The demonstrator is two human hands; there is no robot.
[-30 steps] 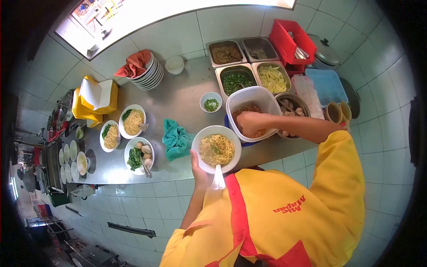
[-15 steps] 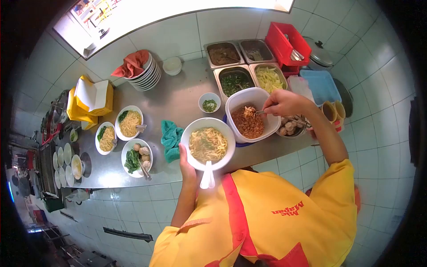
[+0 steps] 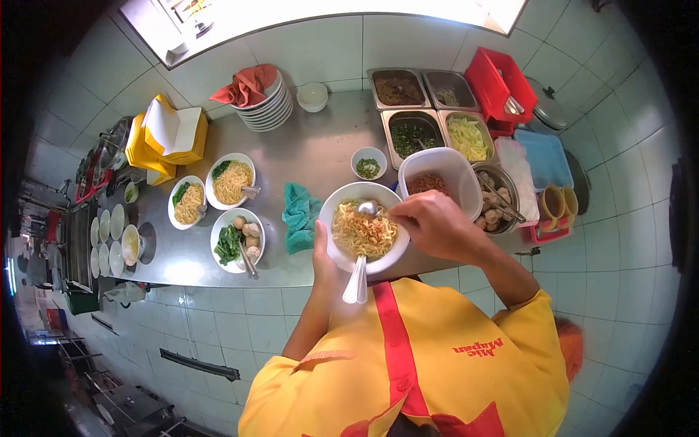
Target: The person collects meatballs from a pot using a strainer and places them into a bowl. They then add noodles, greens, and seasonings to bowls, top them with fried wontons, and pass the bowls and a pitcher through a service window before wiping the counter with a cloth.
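1. Head view, looking straight down; left hand (image 3: 325, 256) is cupped under the noodle bowl (image 3: 364, 227), fingers wrapped on its near-left rim, thumb up the side; bowl is held in the air just over the near edge of the steel surface (image 3: 313, 149), not resting on it.
2. A white soup spoon (image 3: 356, 281) hangs off the bowl's near rim, handle pointing at the person's chest.
3. Right hand (image 3: 429, 222) is over the bowl's right side, fingers pinched shut on a metal spoon (image 3: 368, 209); its scoop sits right above the noodles, which have brown mince on top.
4. Just behind the right hand is the white tub (image 3: 437, 175) with more mince inside; a metal pot of meatballs (image 3: 497, 206) is beside that on the right.
5. Left of the bowl: a teal cloth (image 3: 299, 216) on the surface, near but not touching; further left, three filled bowls (image 3: 233, 182) with noodles, greens and meatballs.
6. At the back: steel trays (image 3: 429, 109), a small bowl of greens (image 3: 368, 164), a plate stack (image 3: 269, 105) with an orange rag on top, a red crate (image 3: 499, 84).
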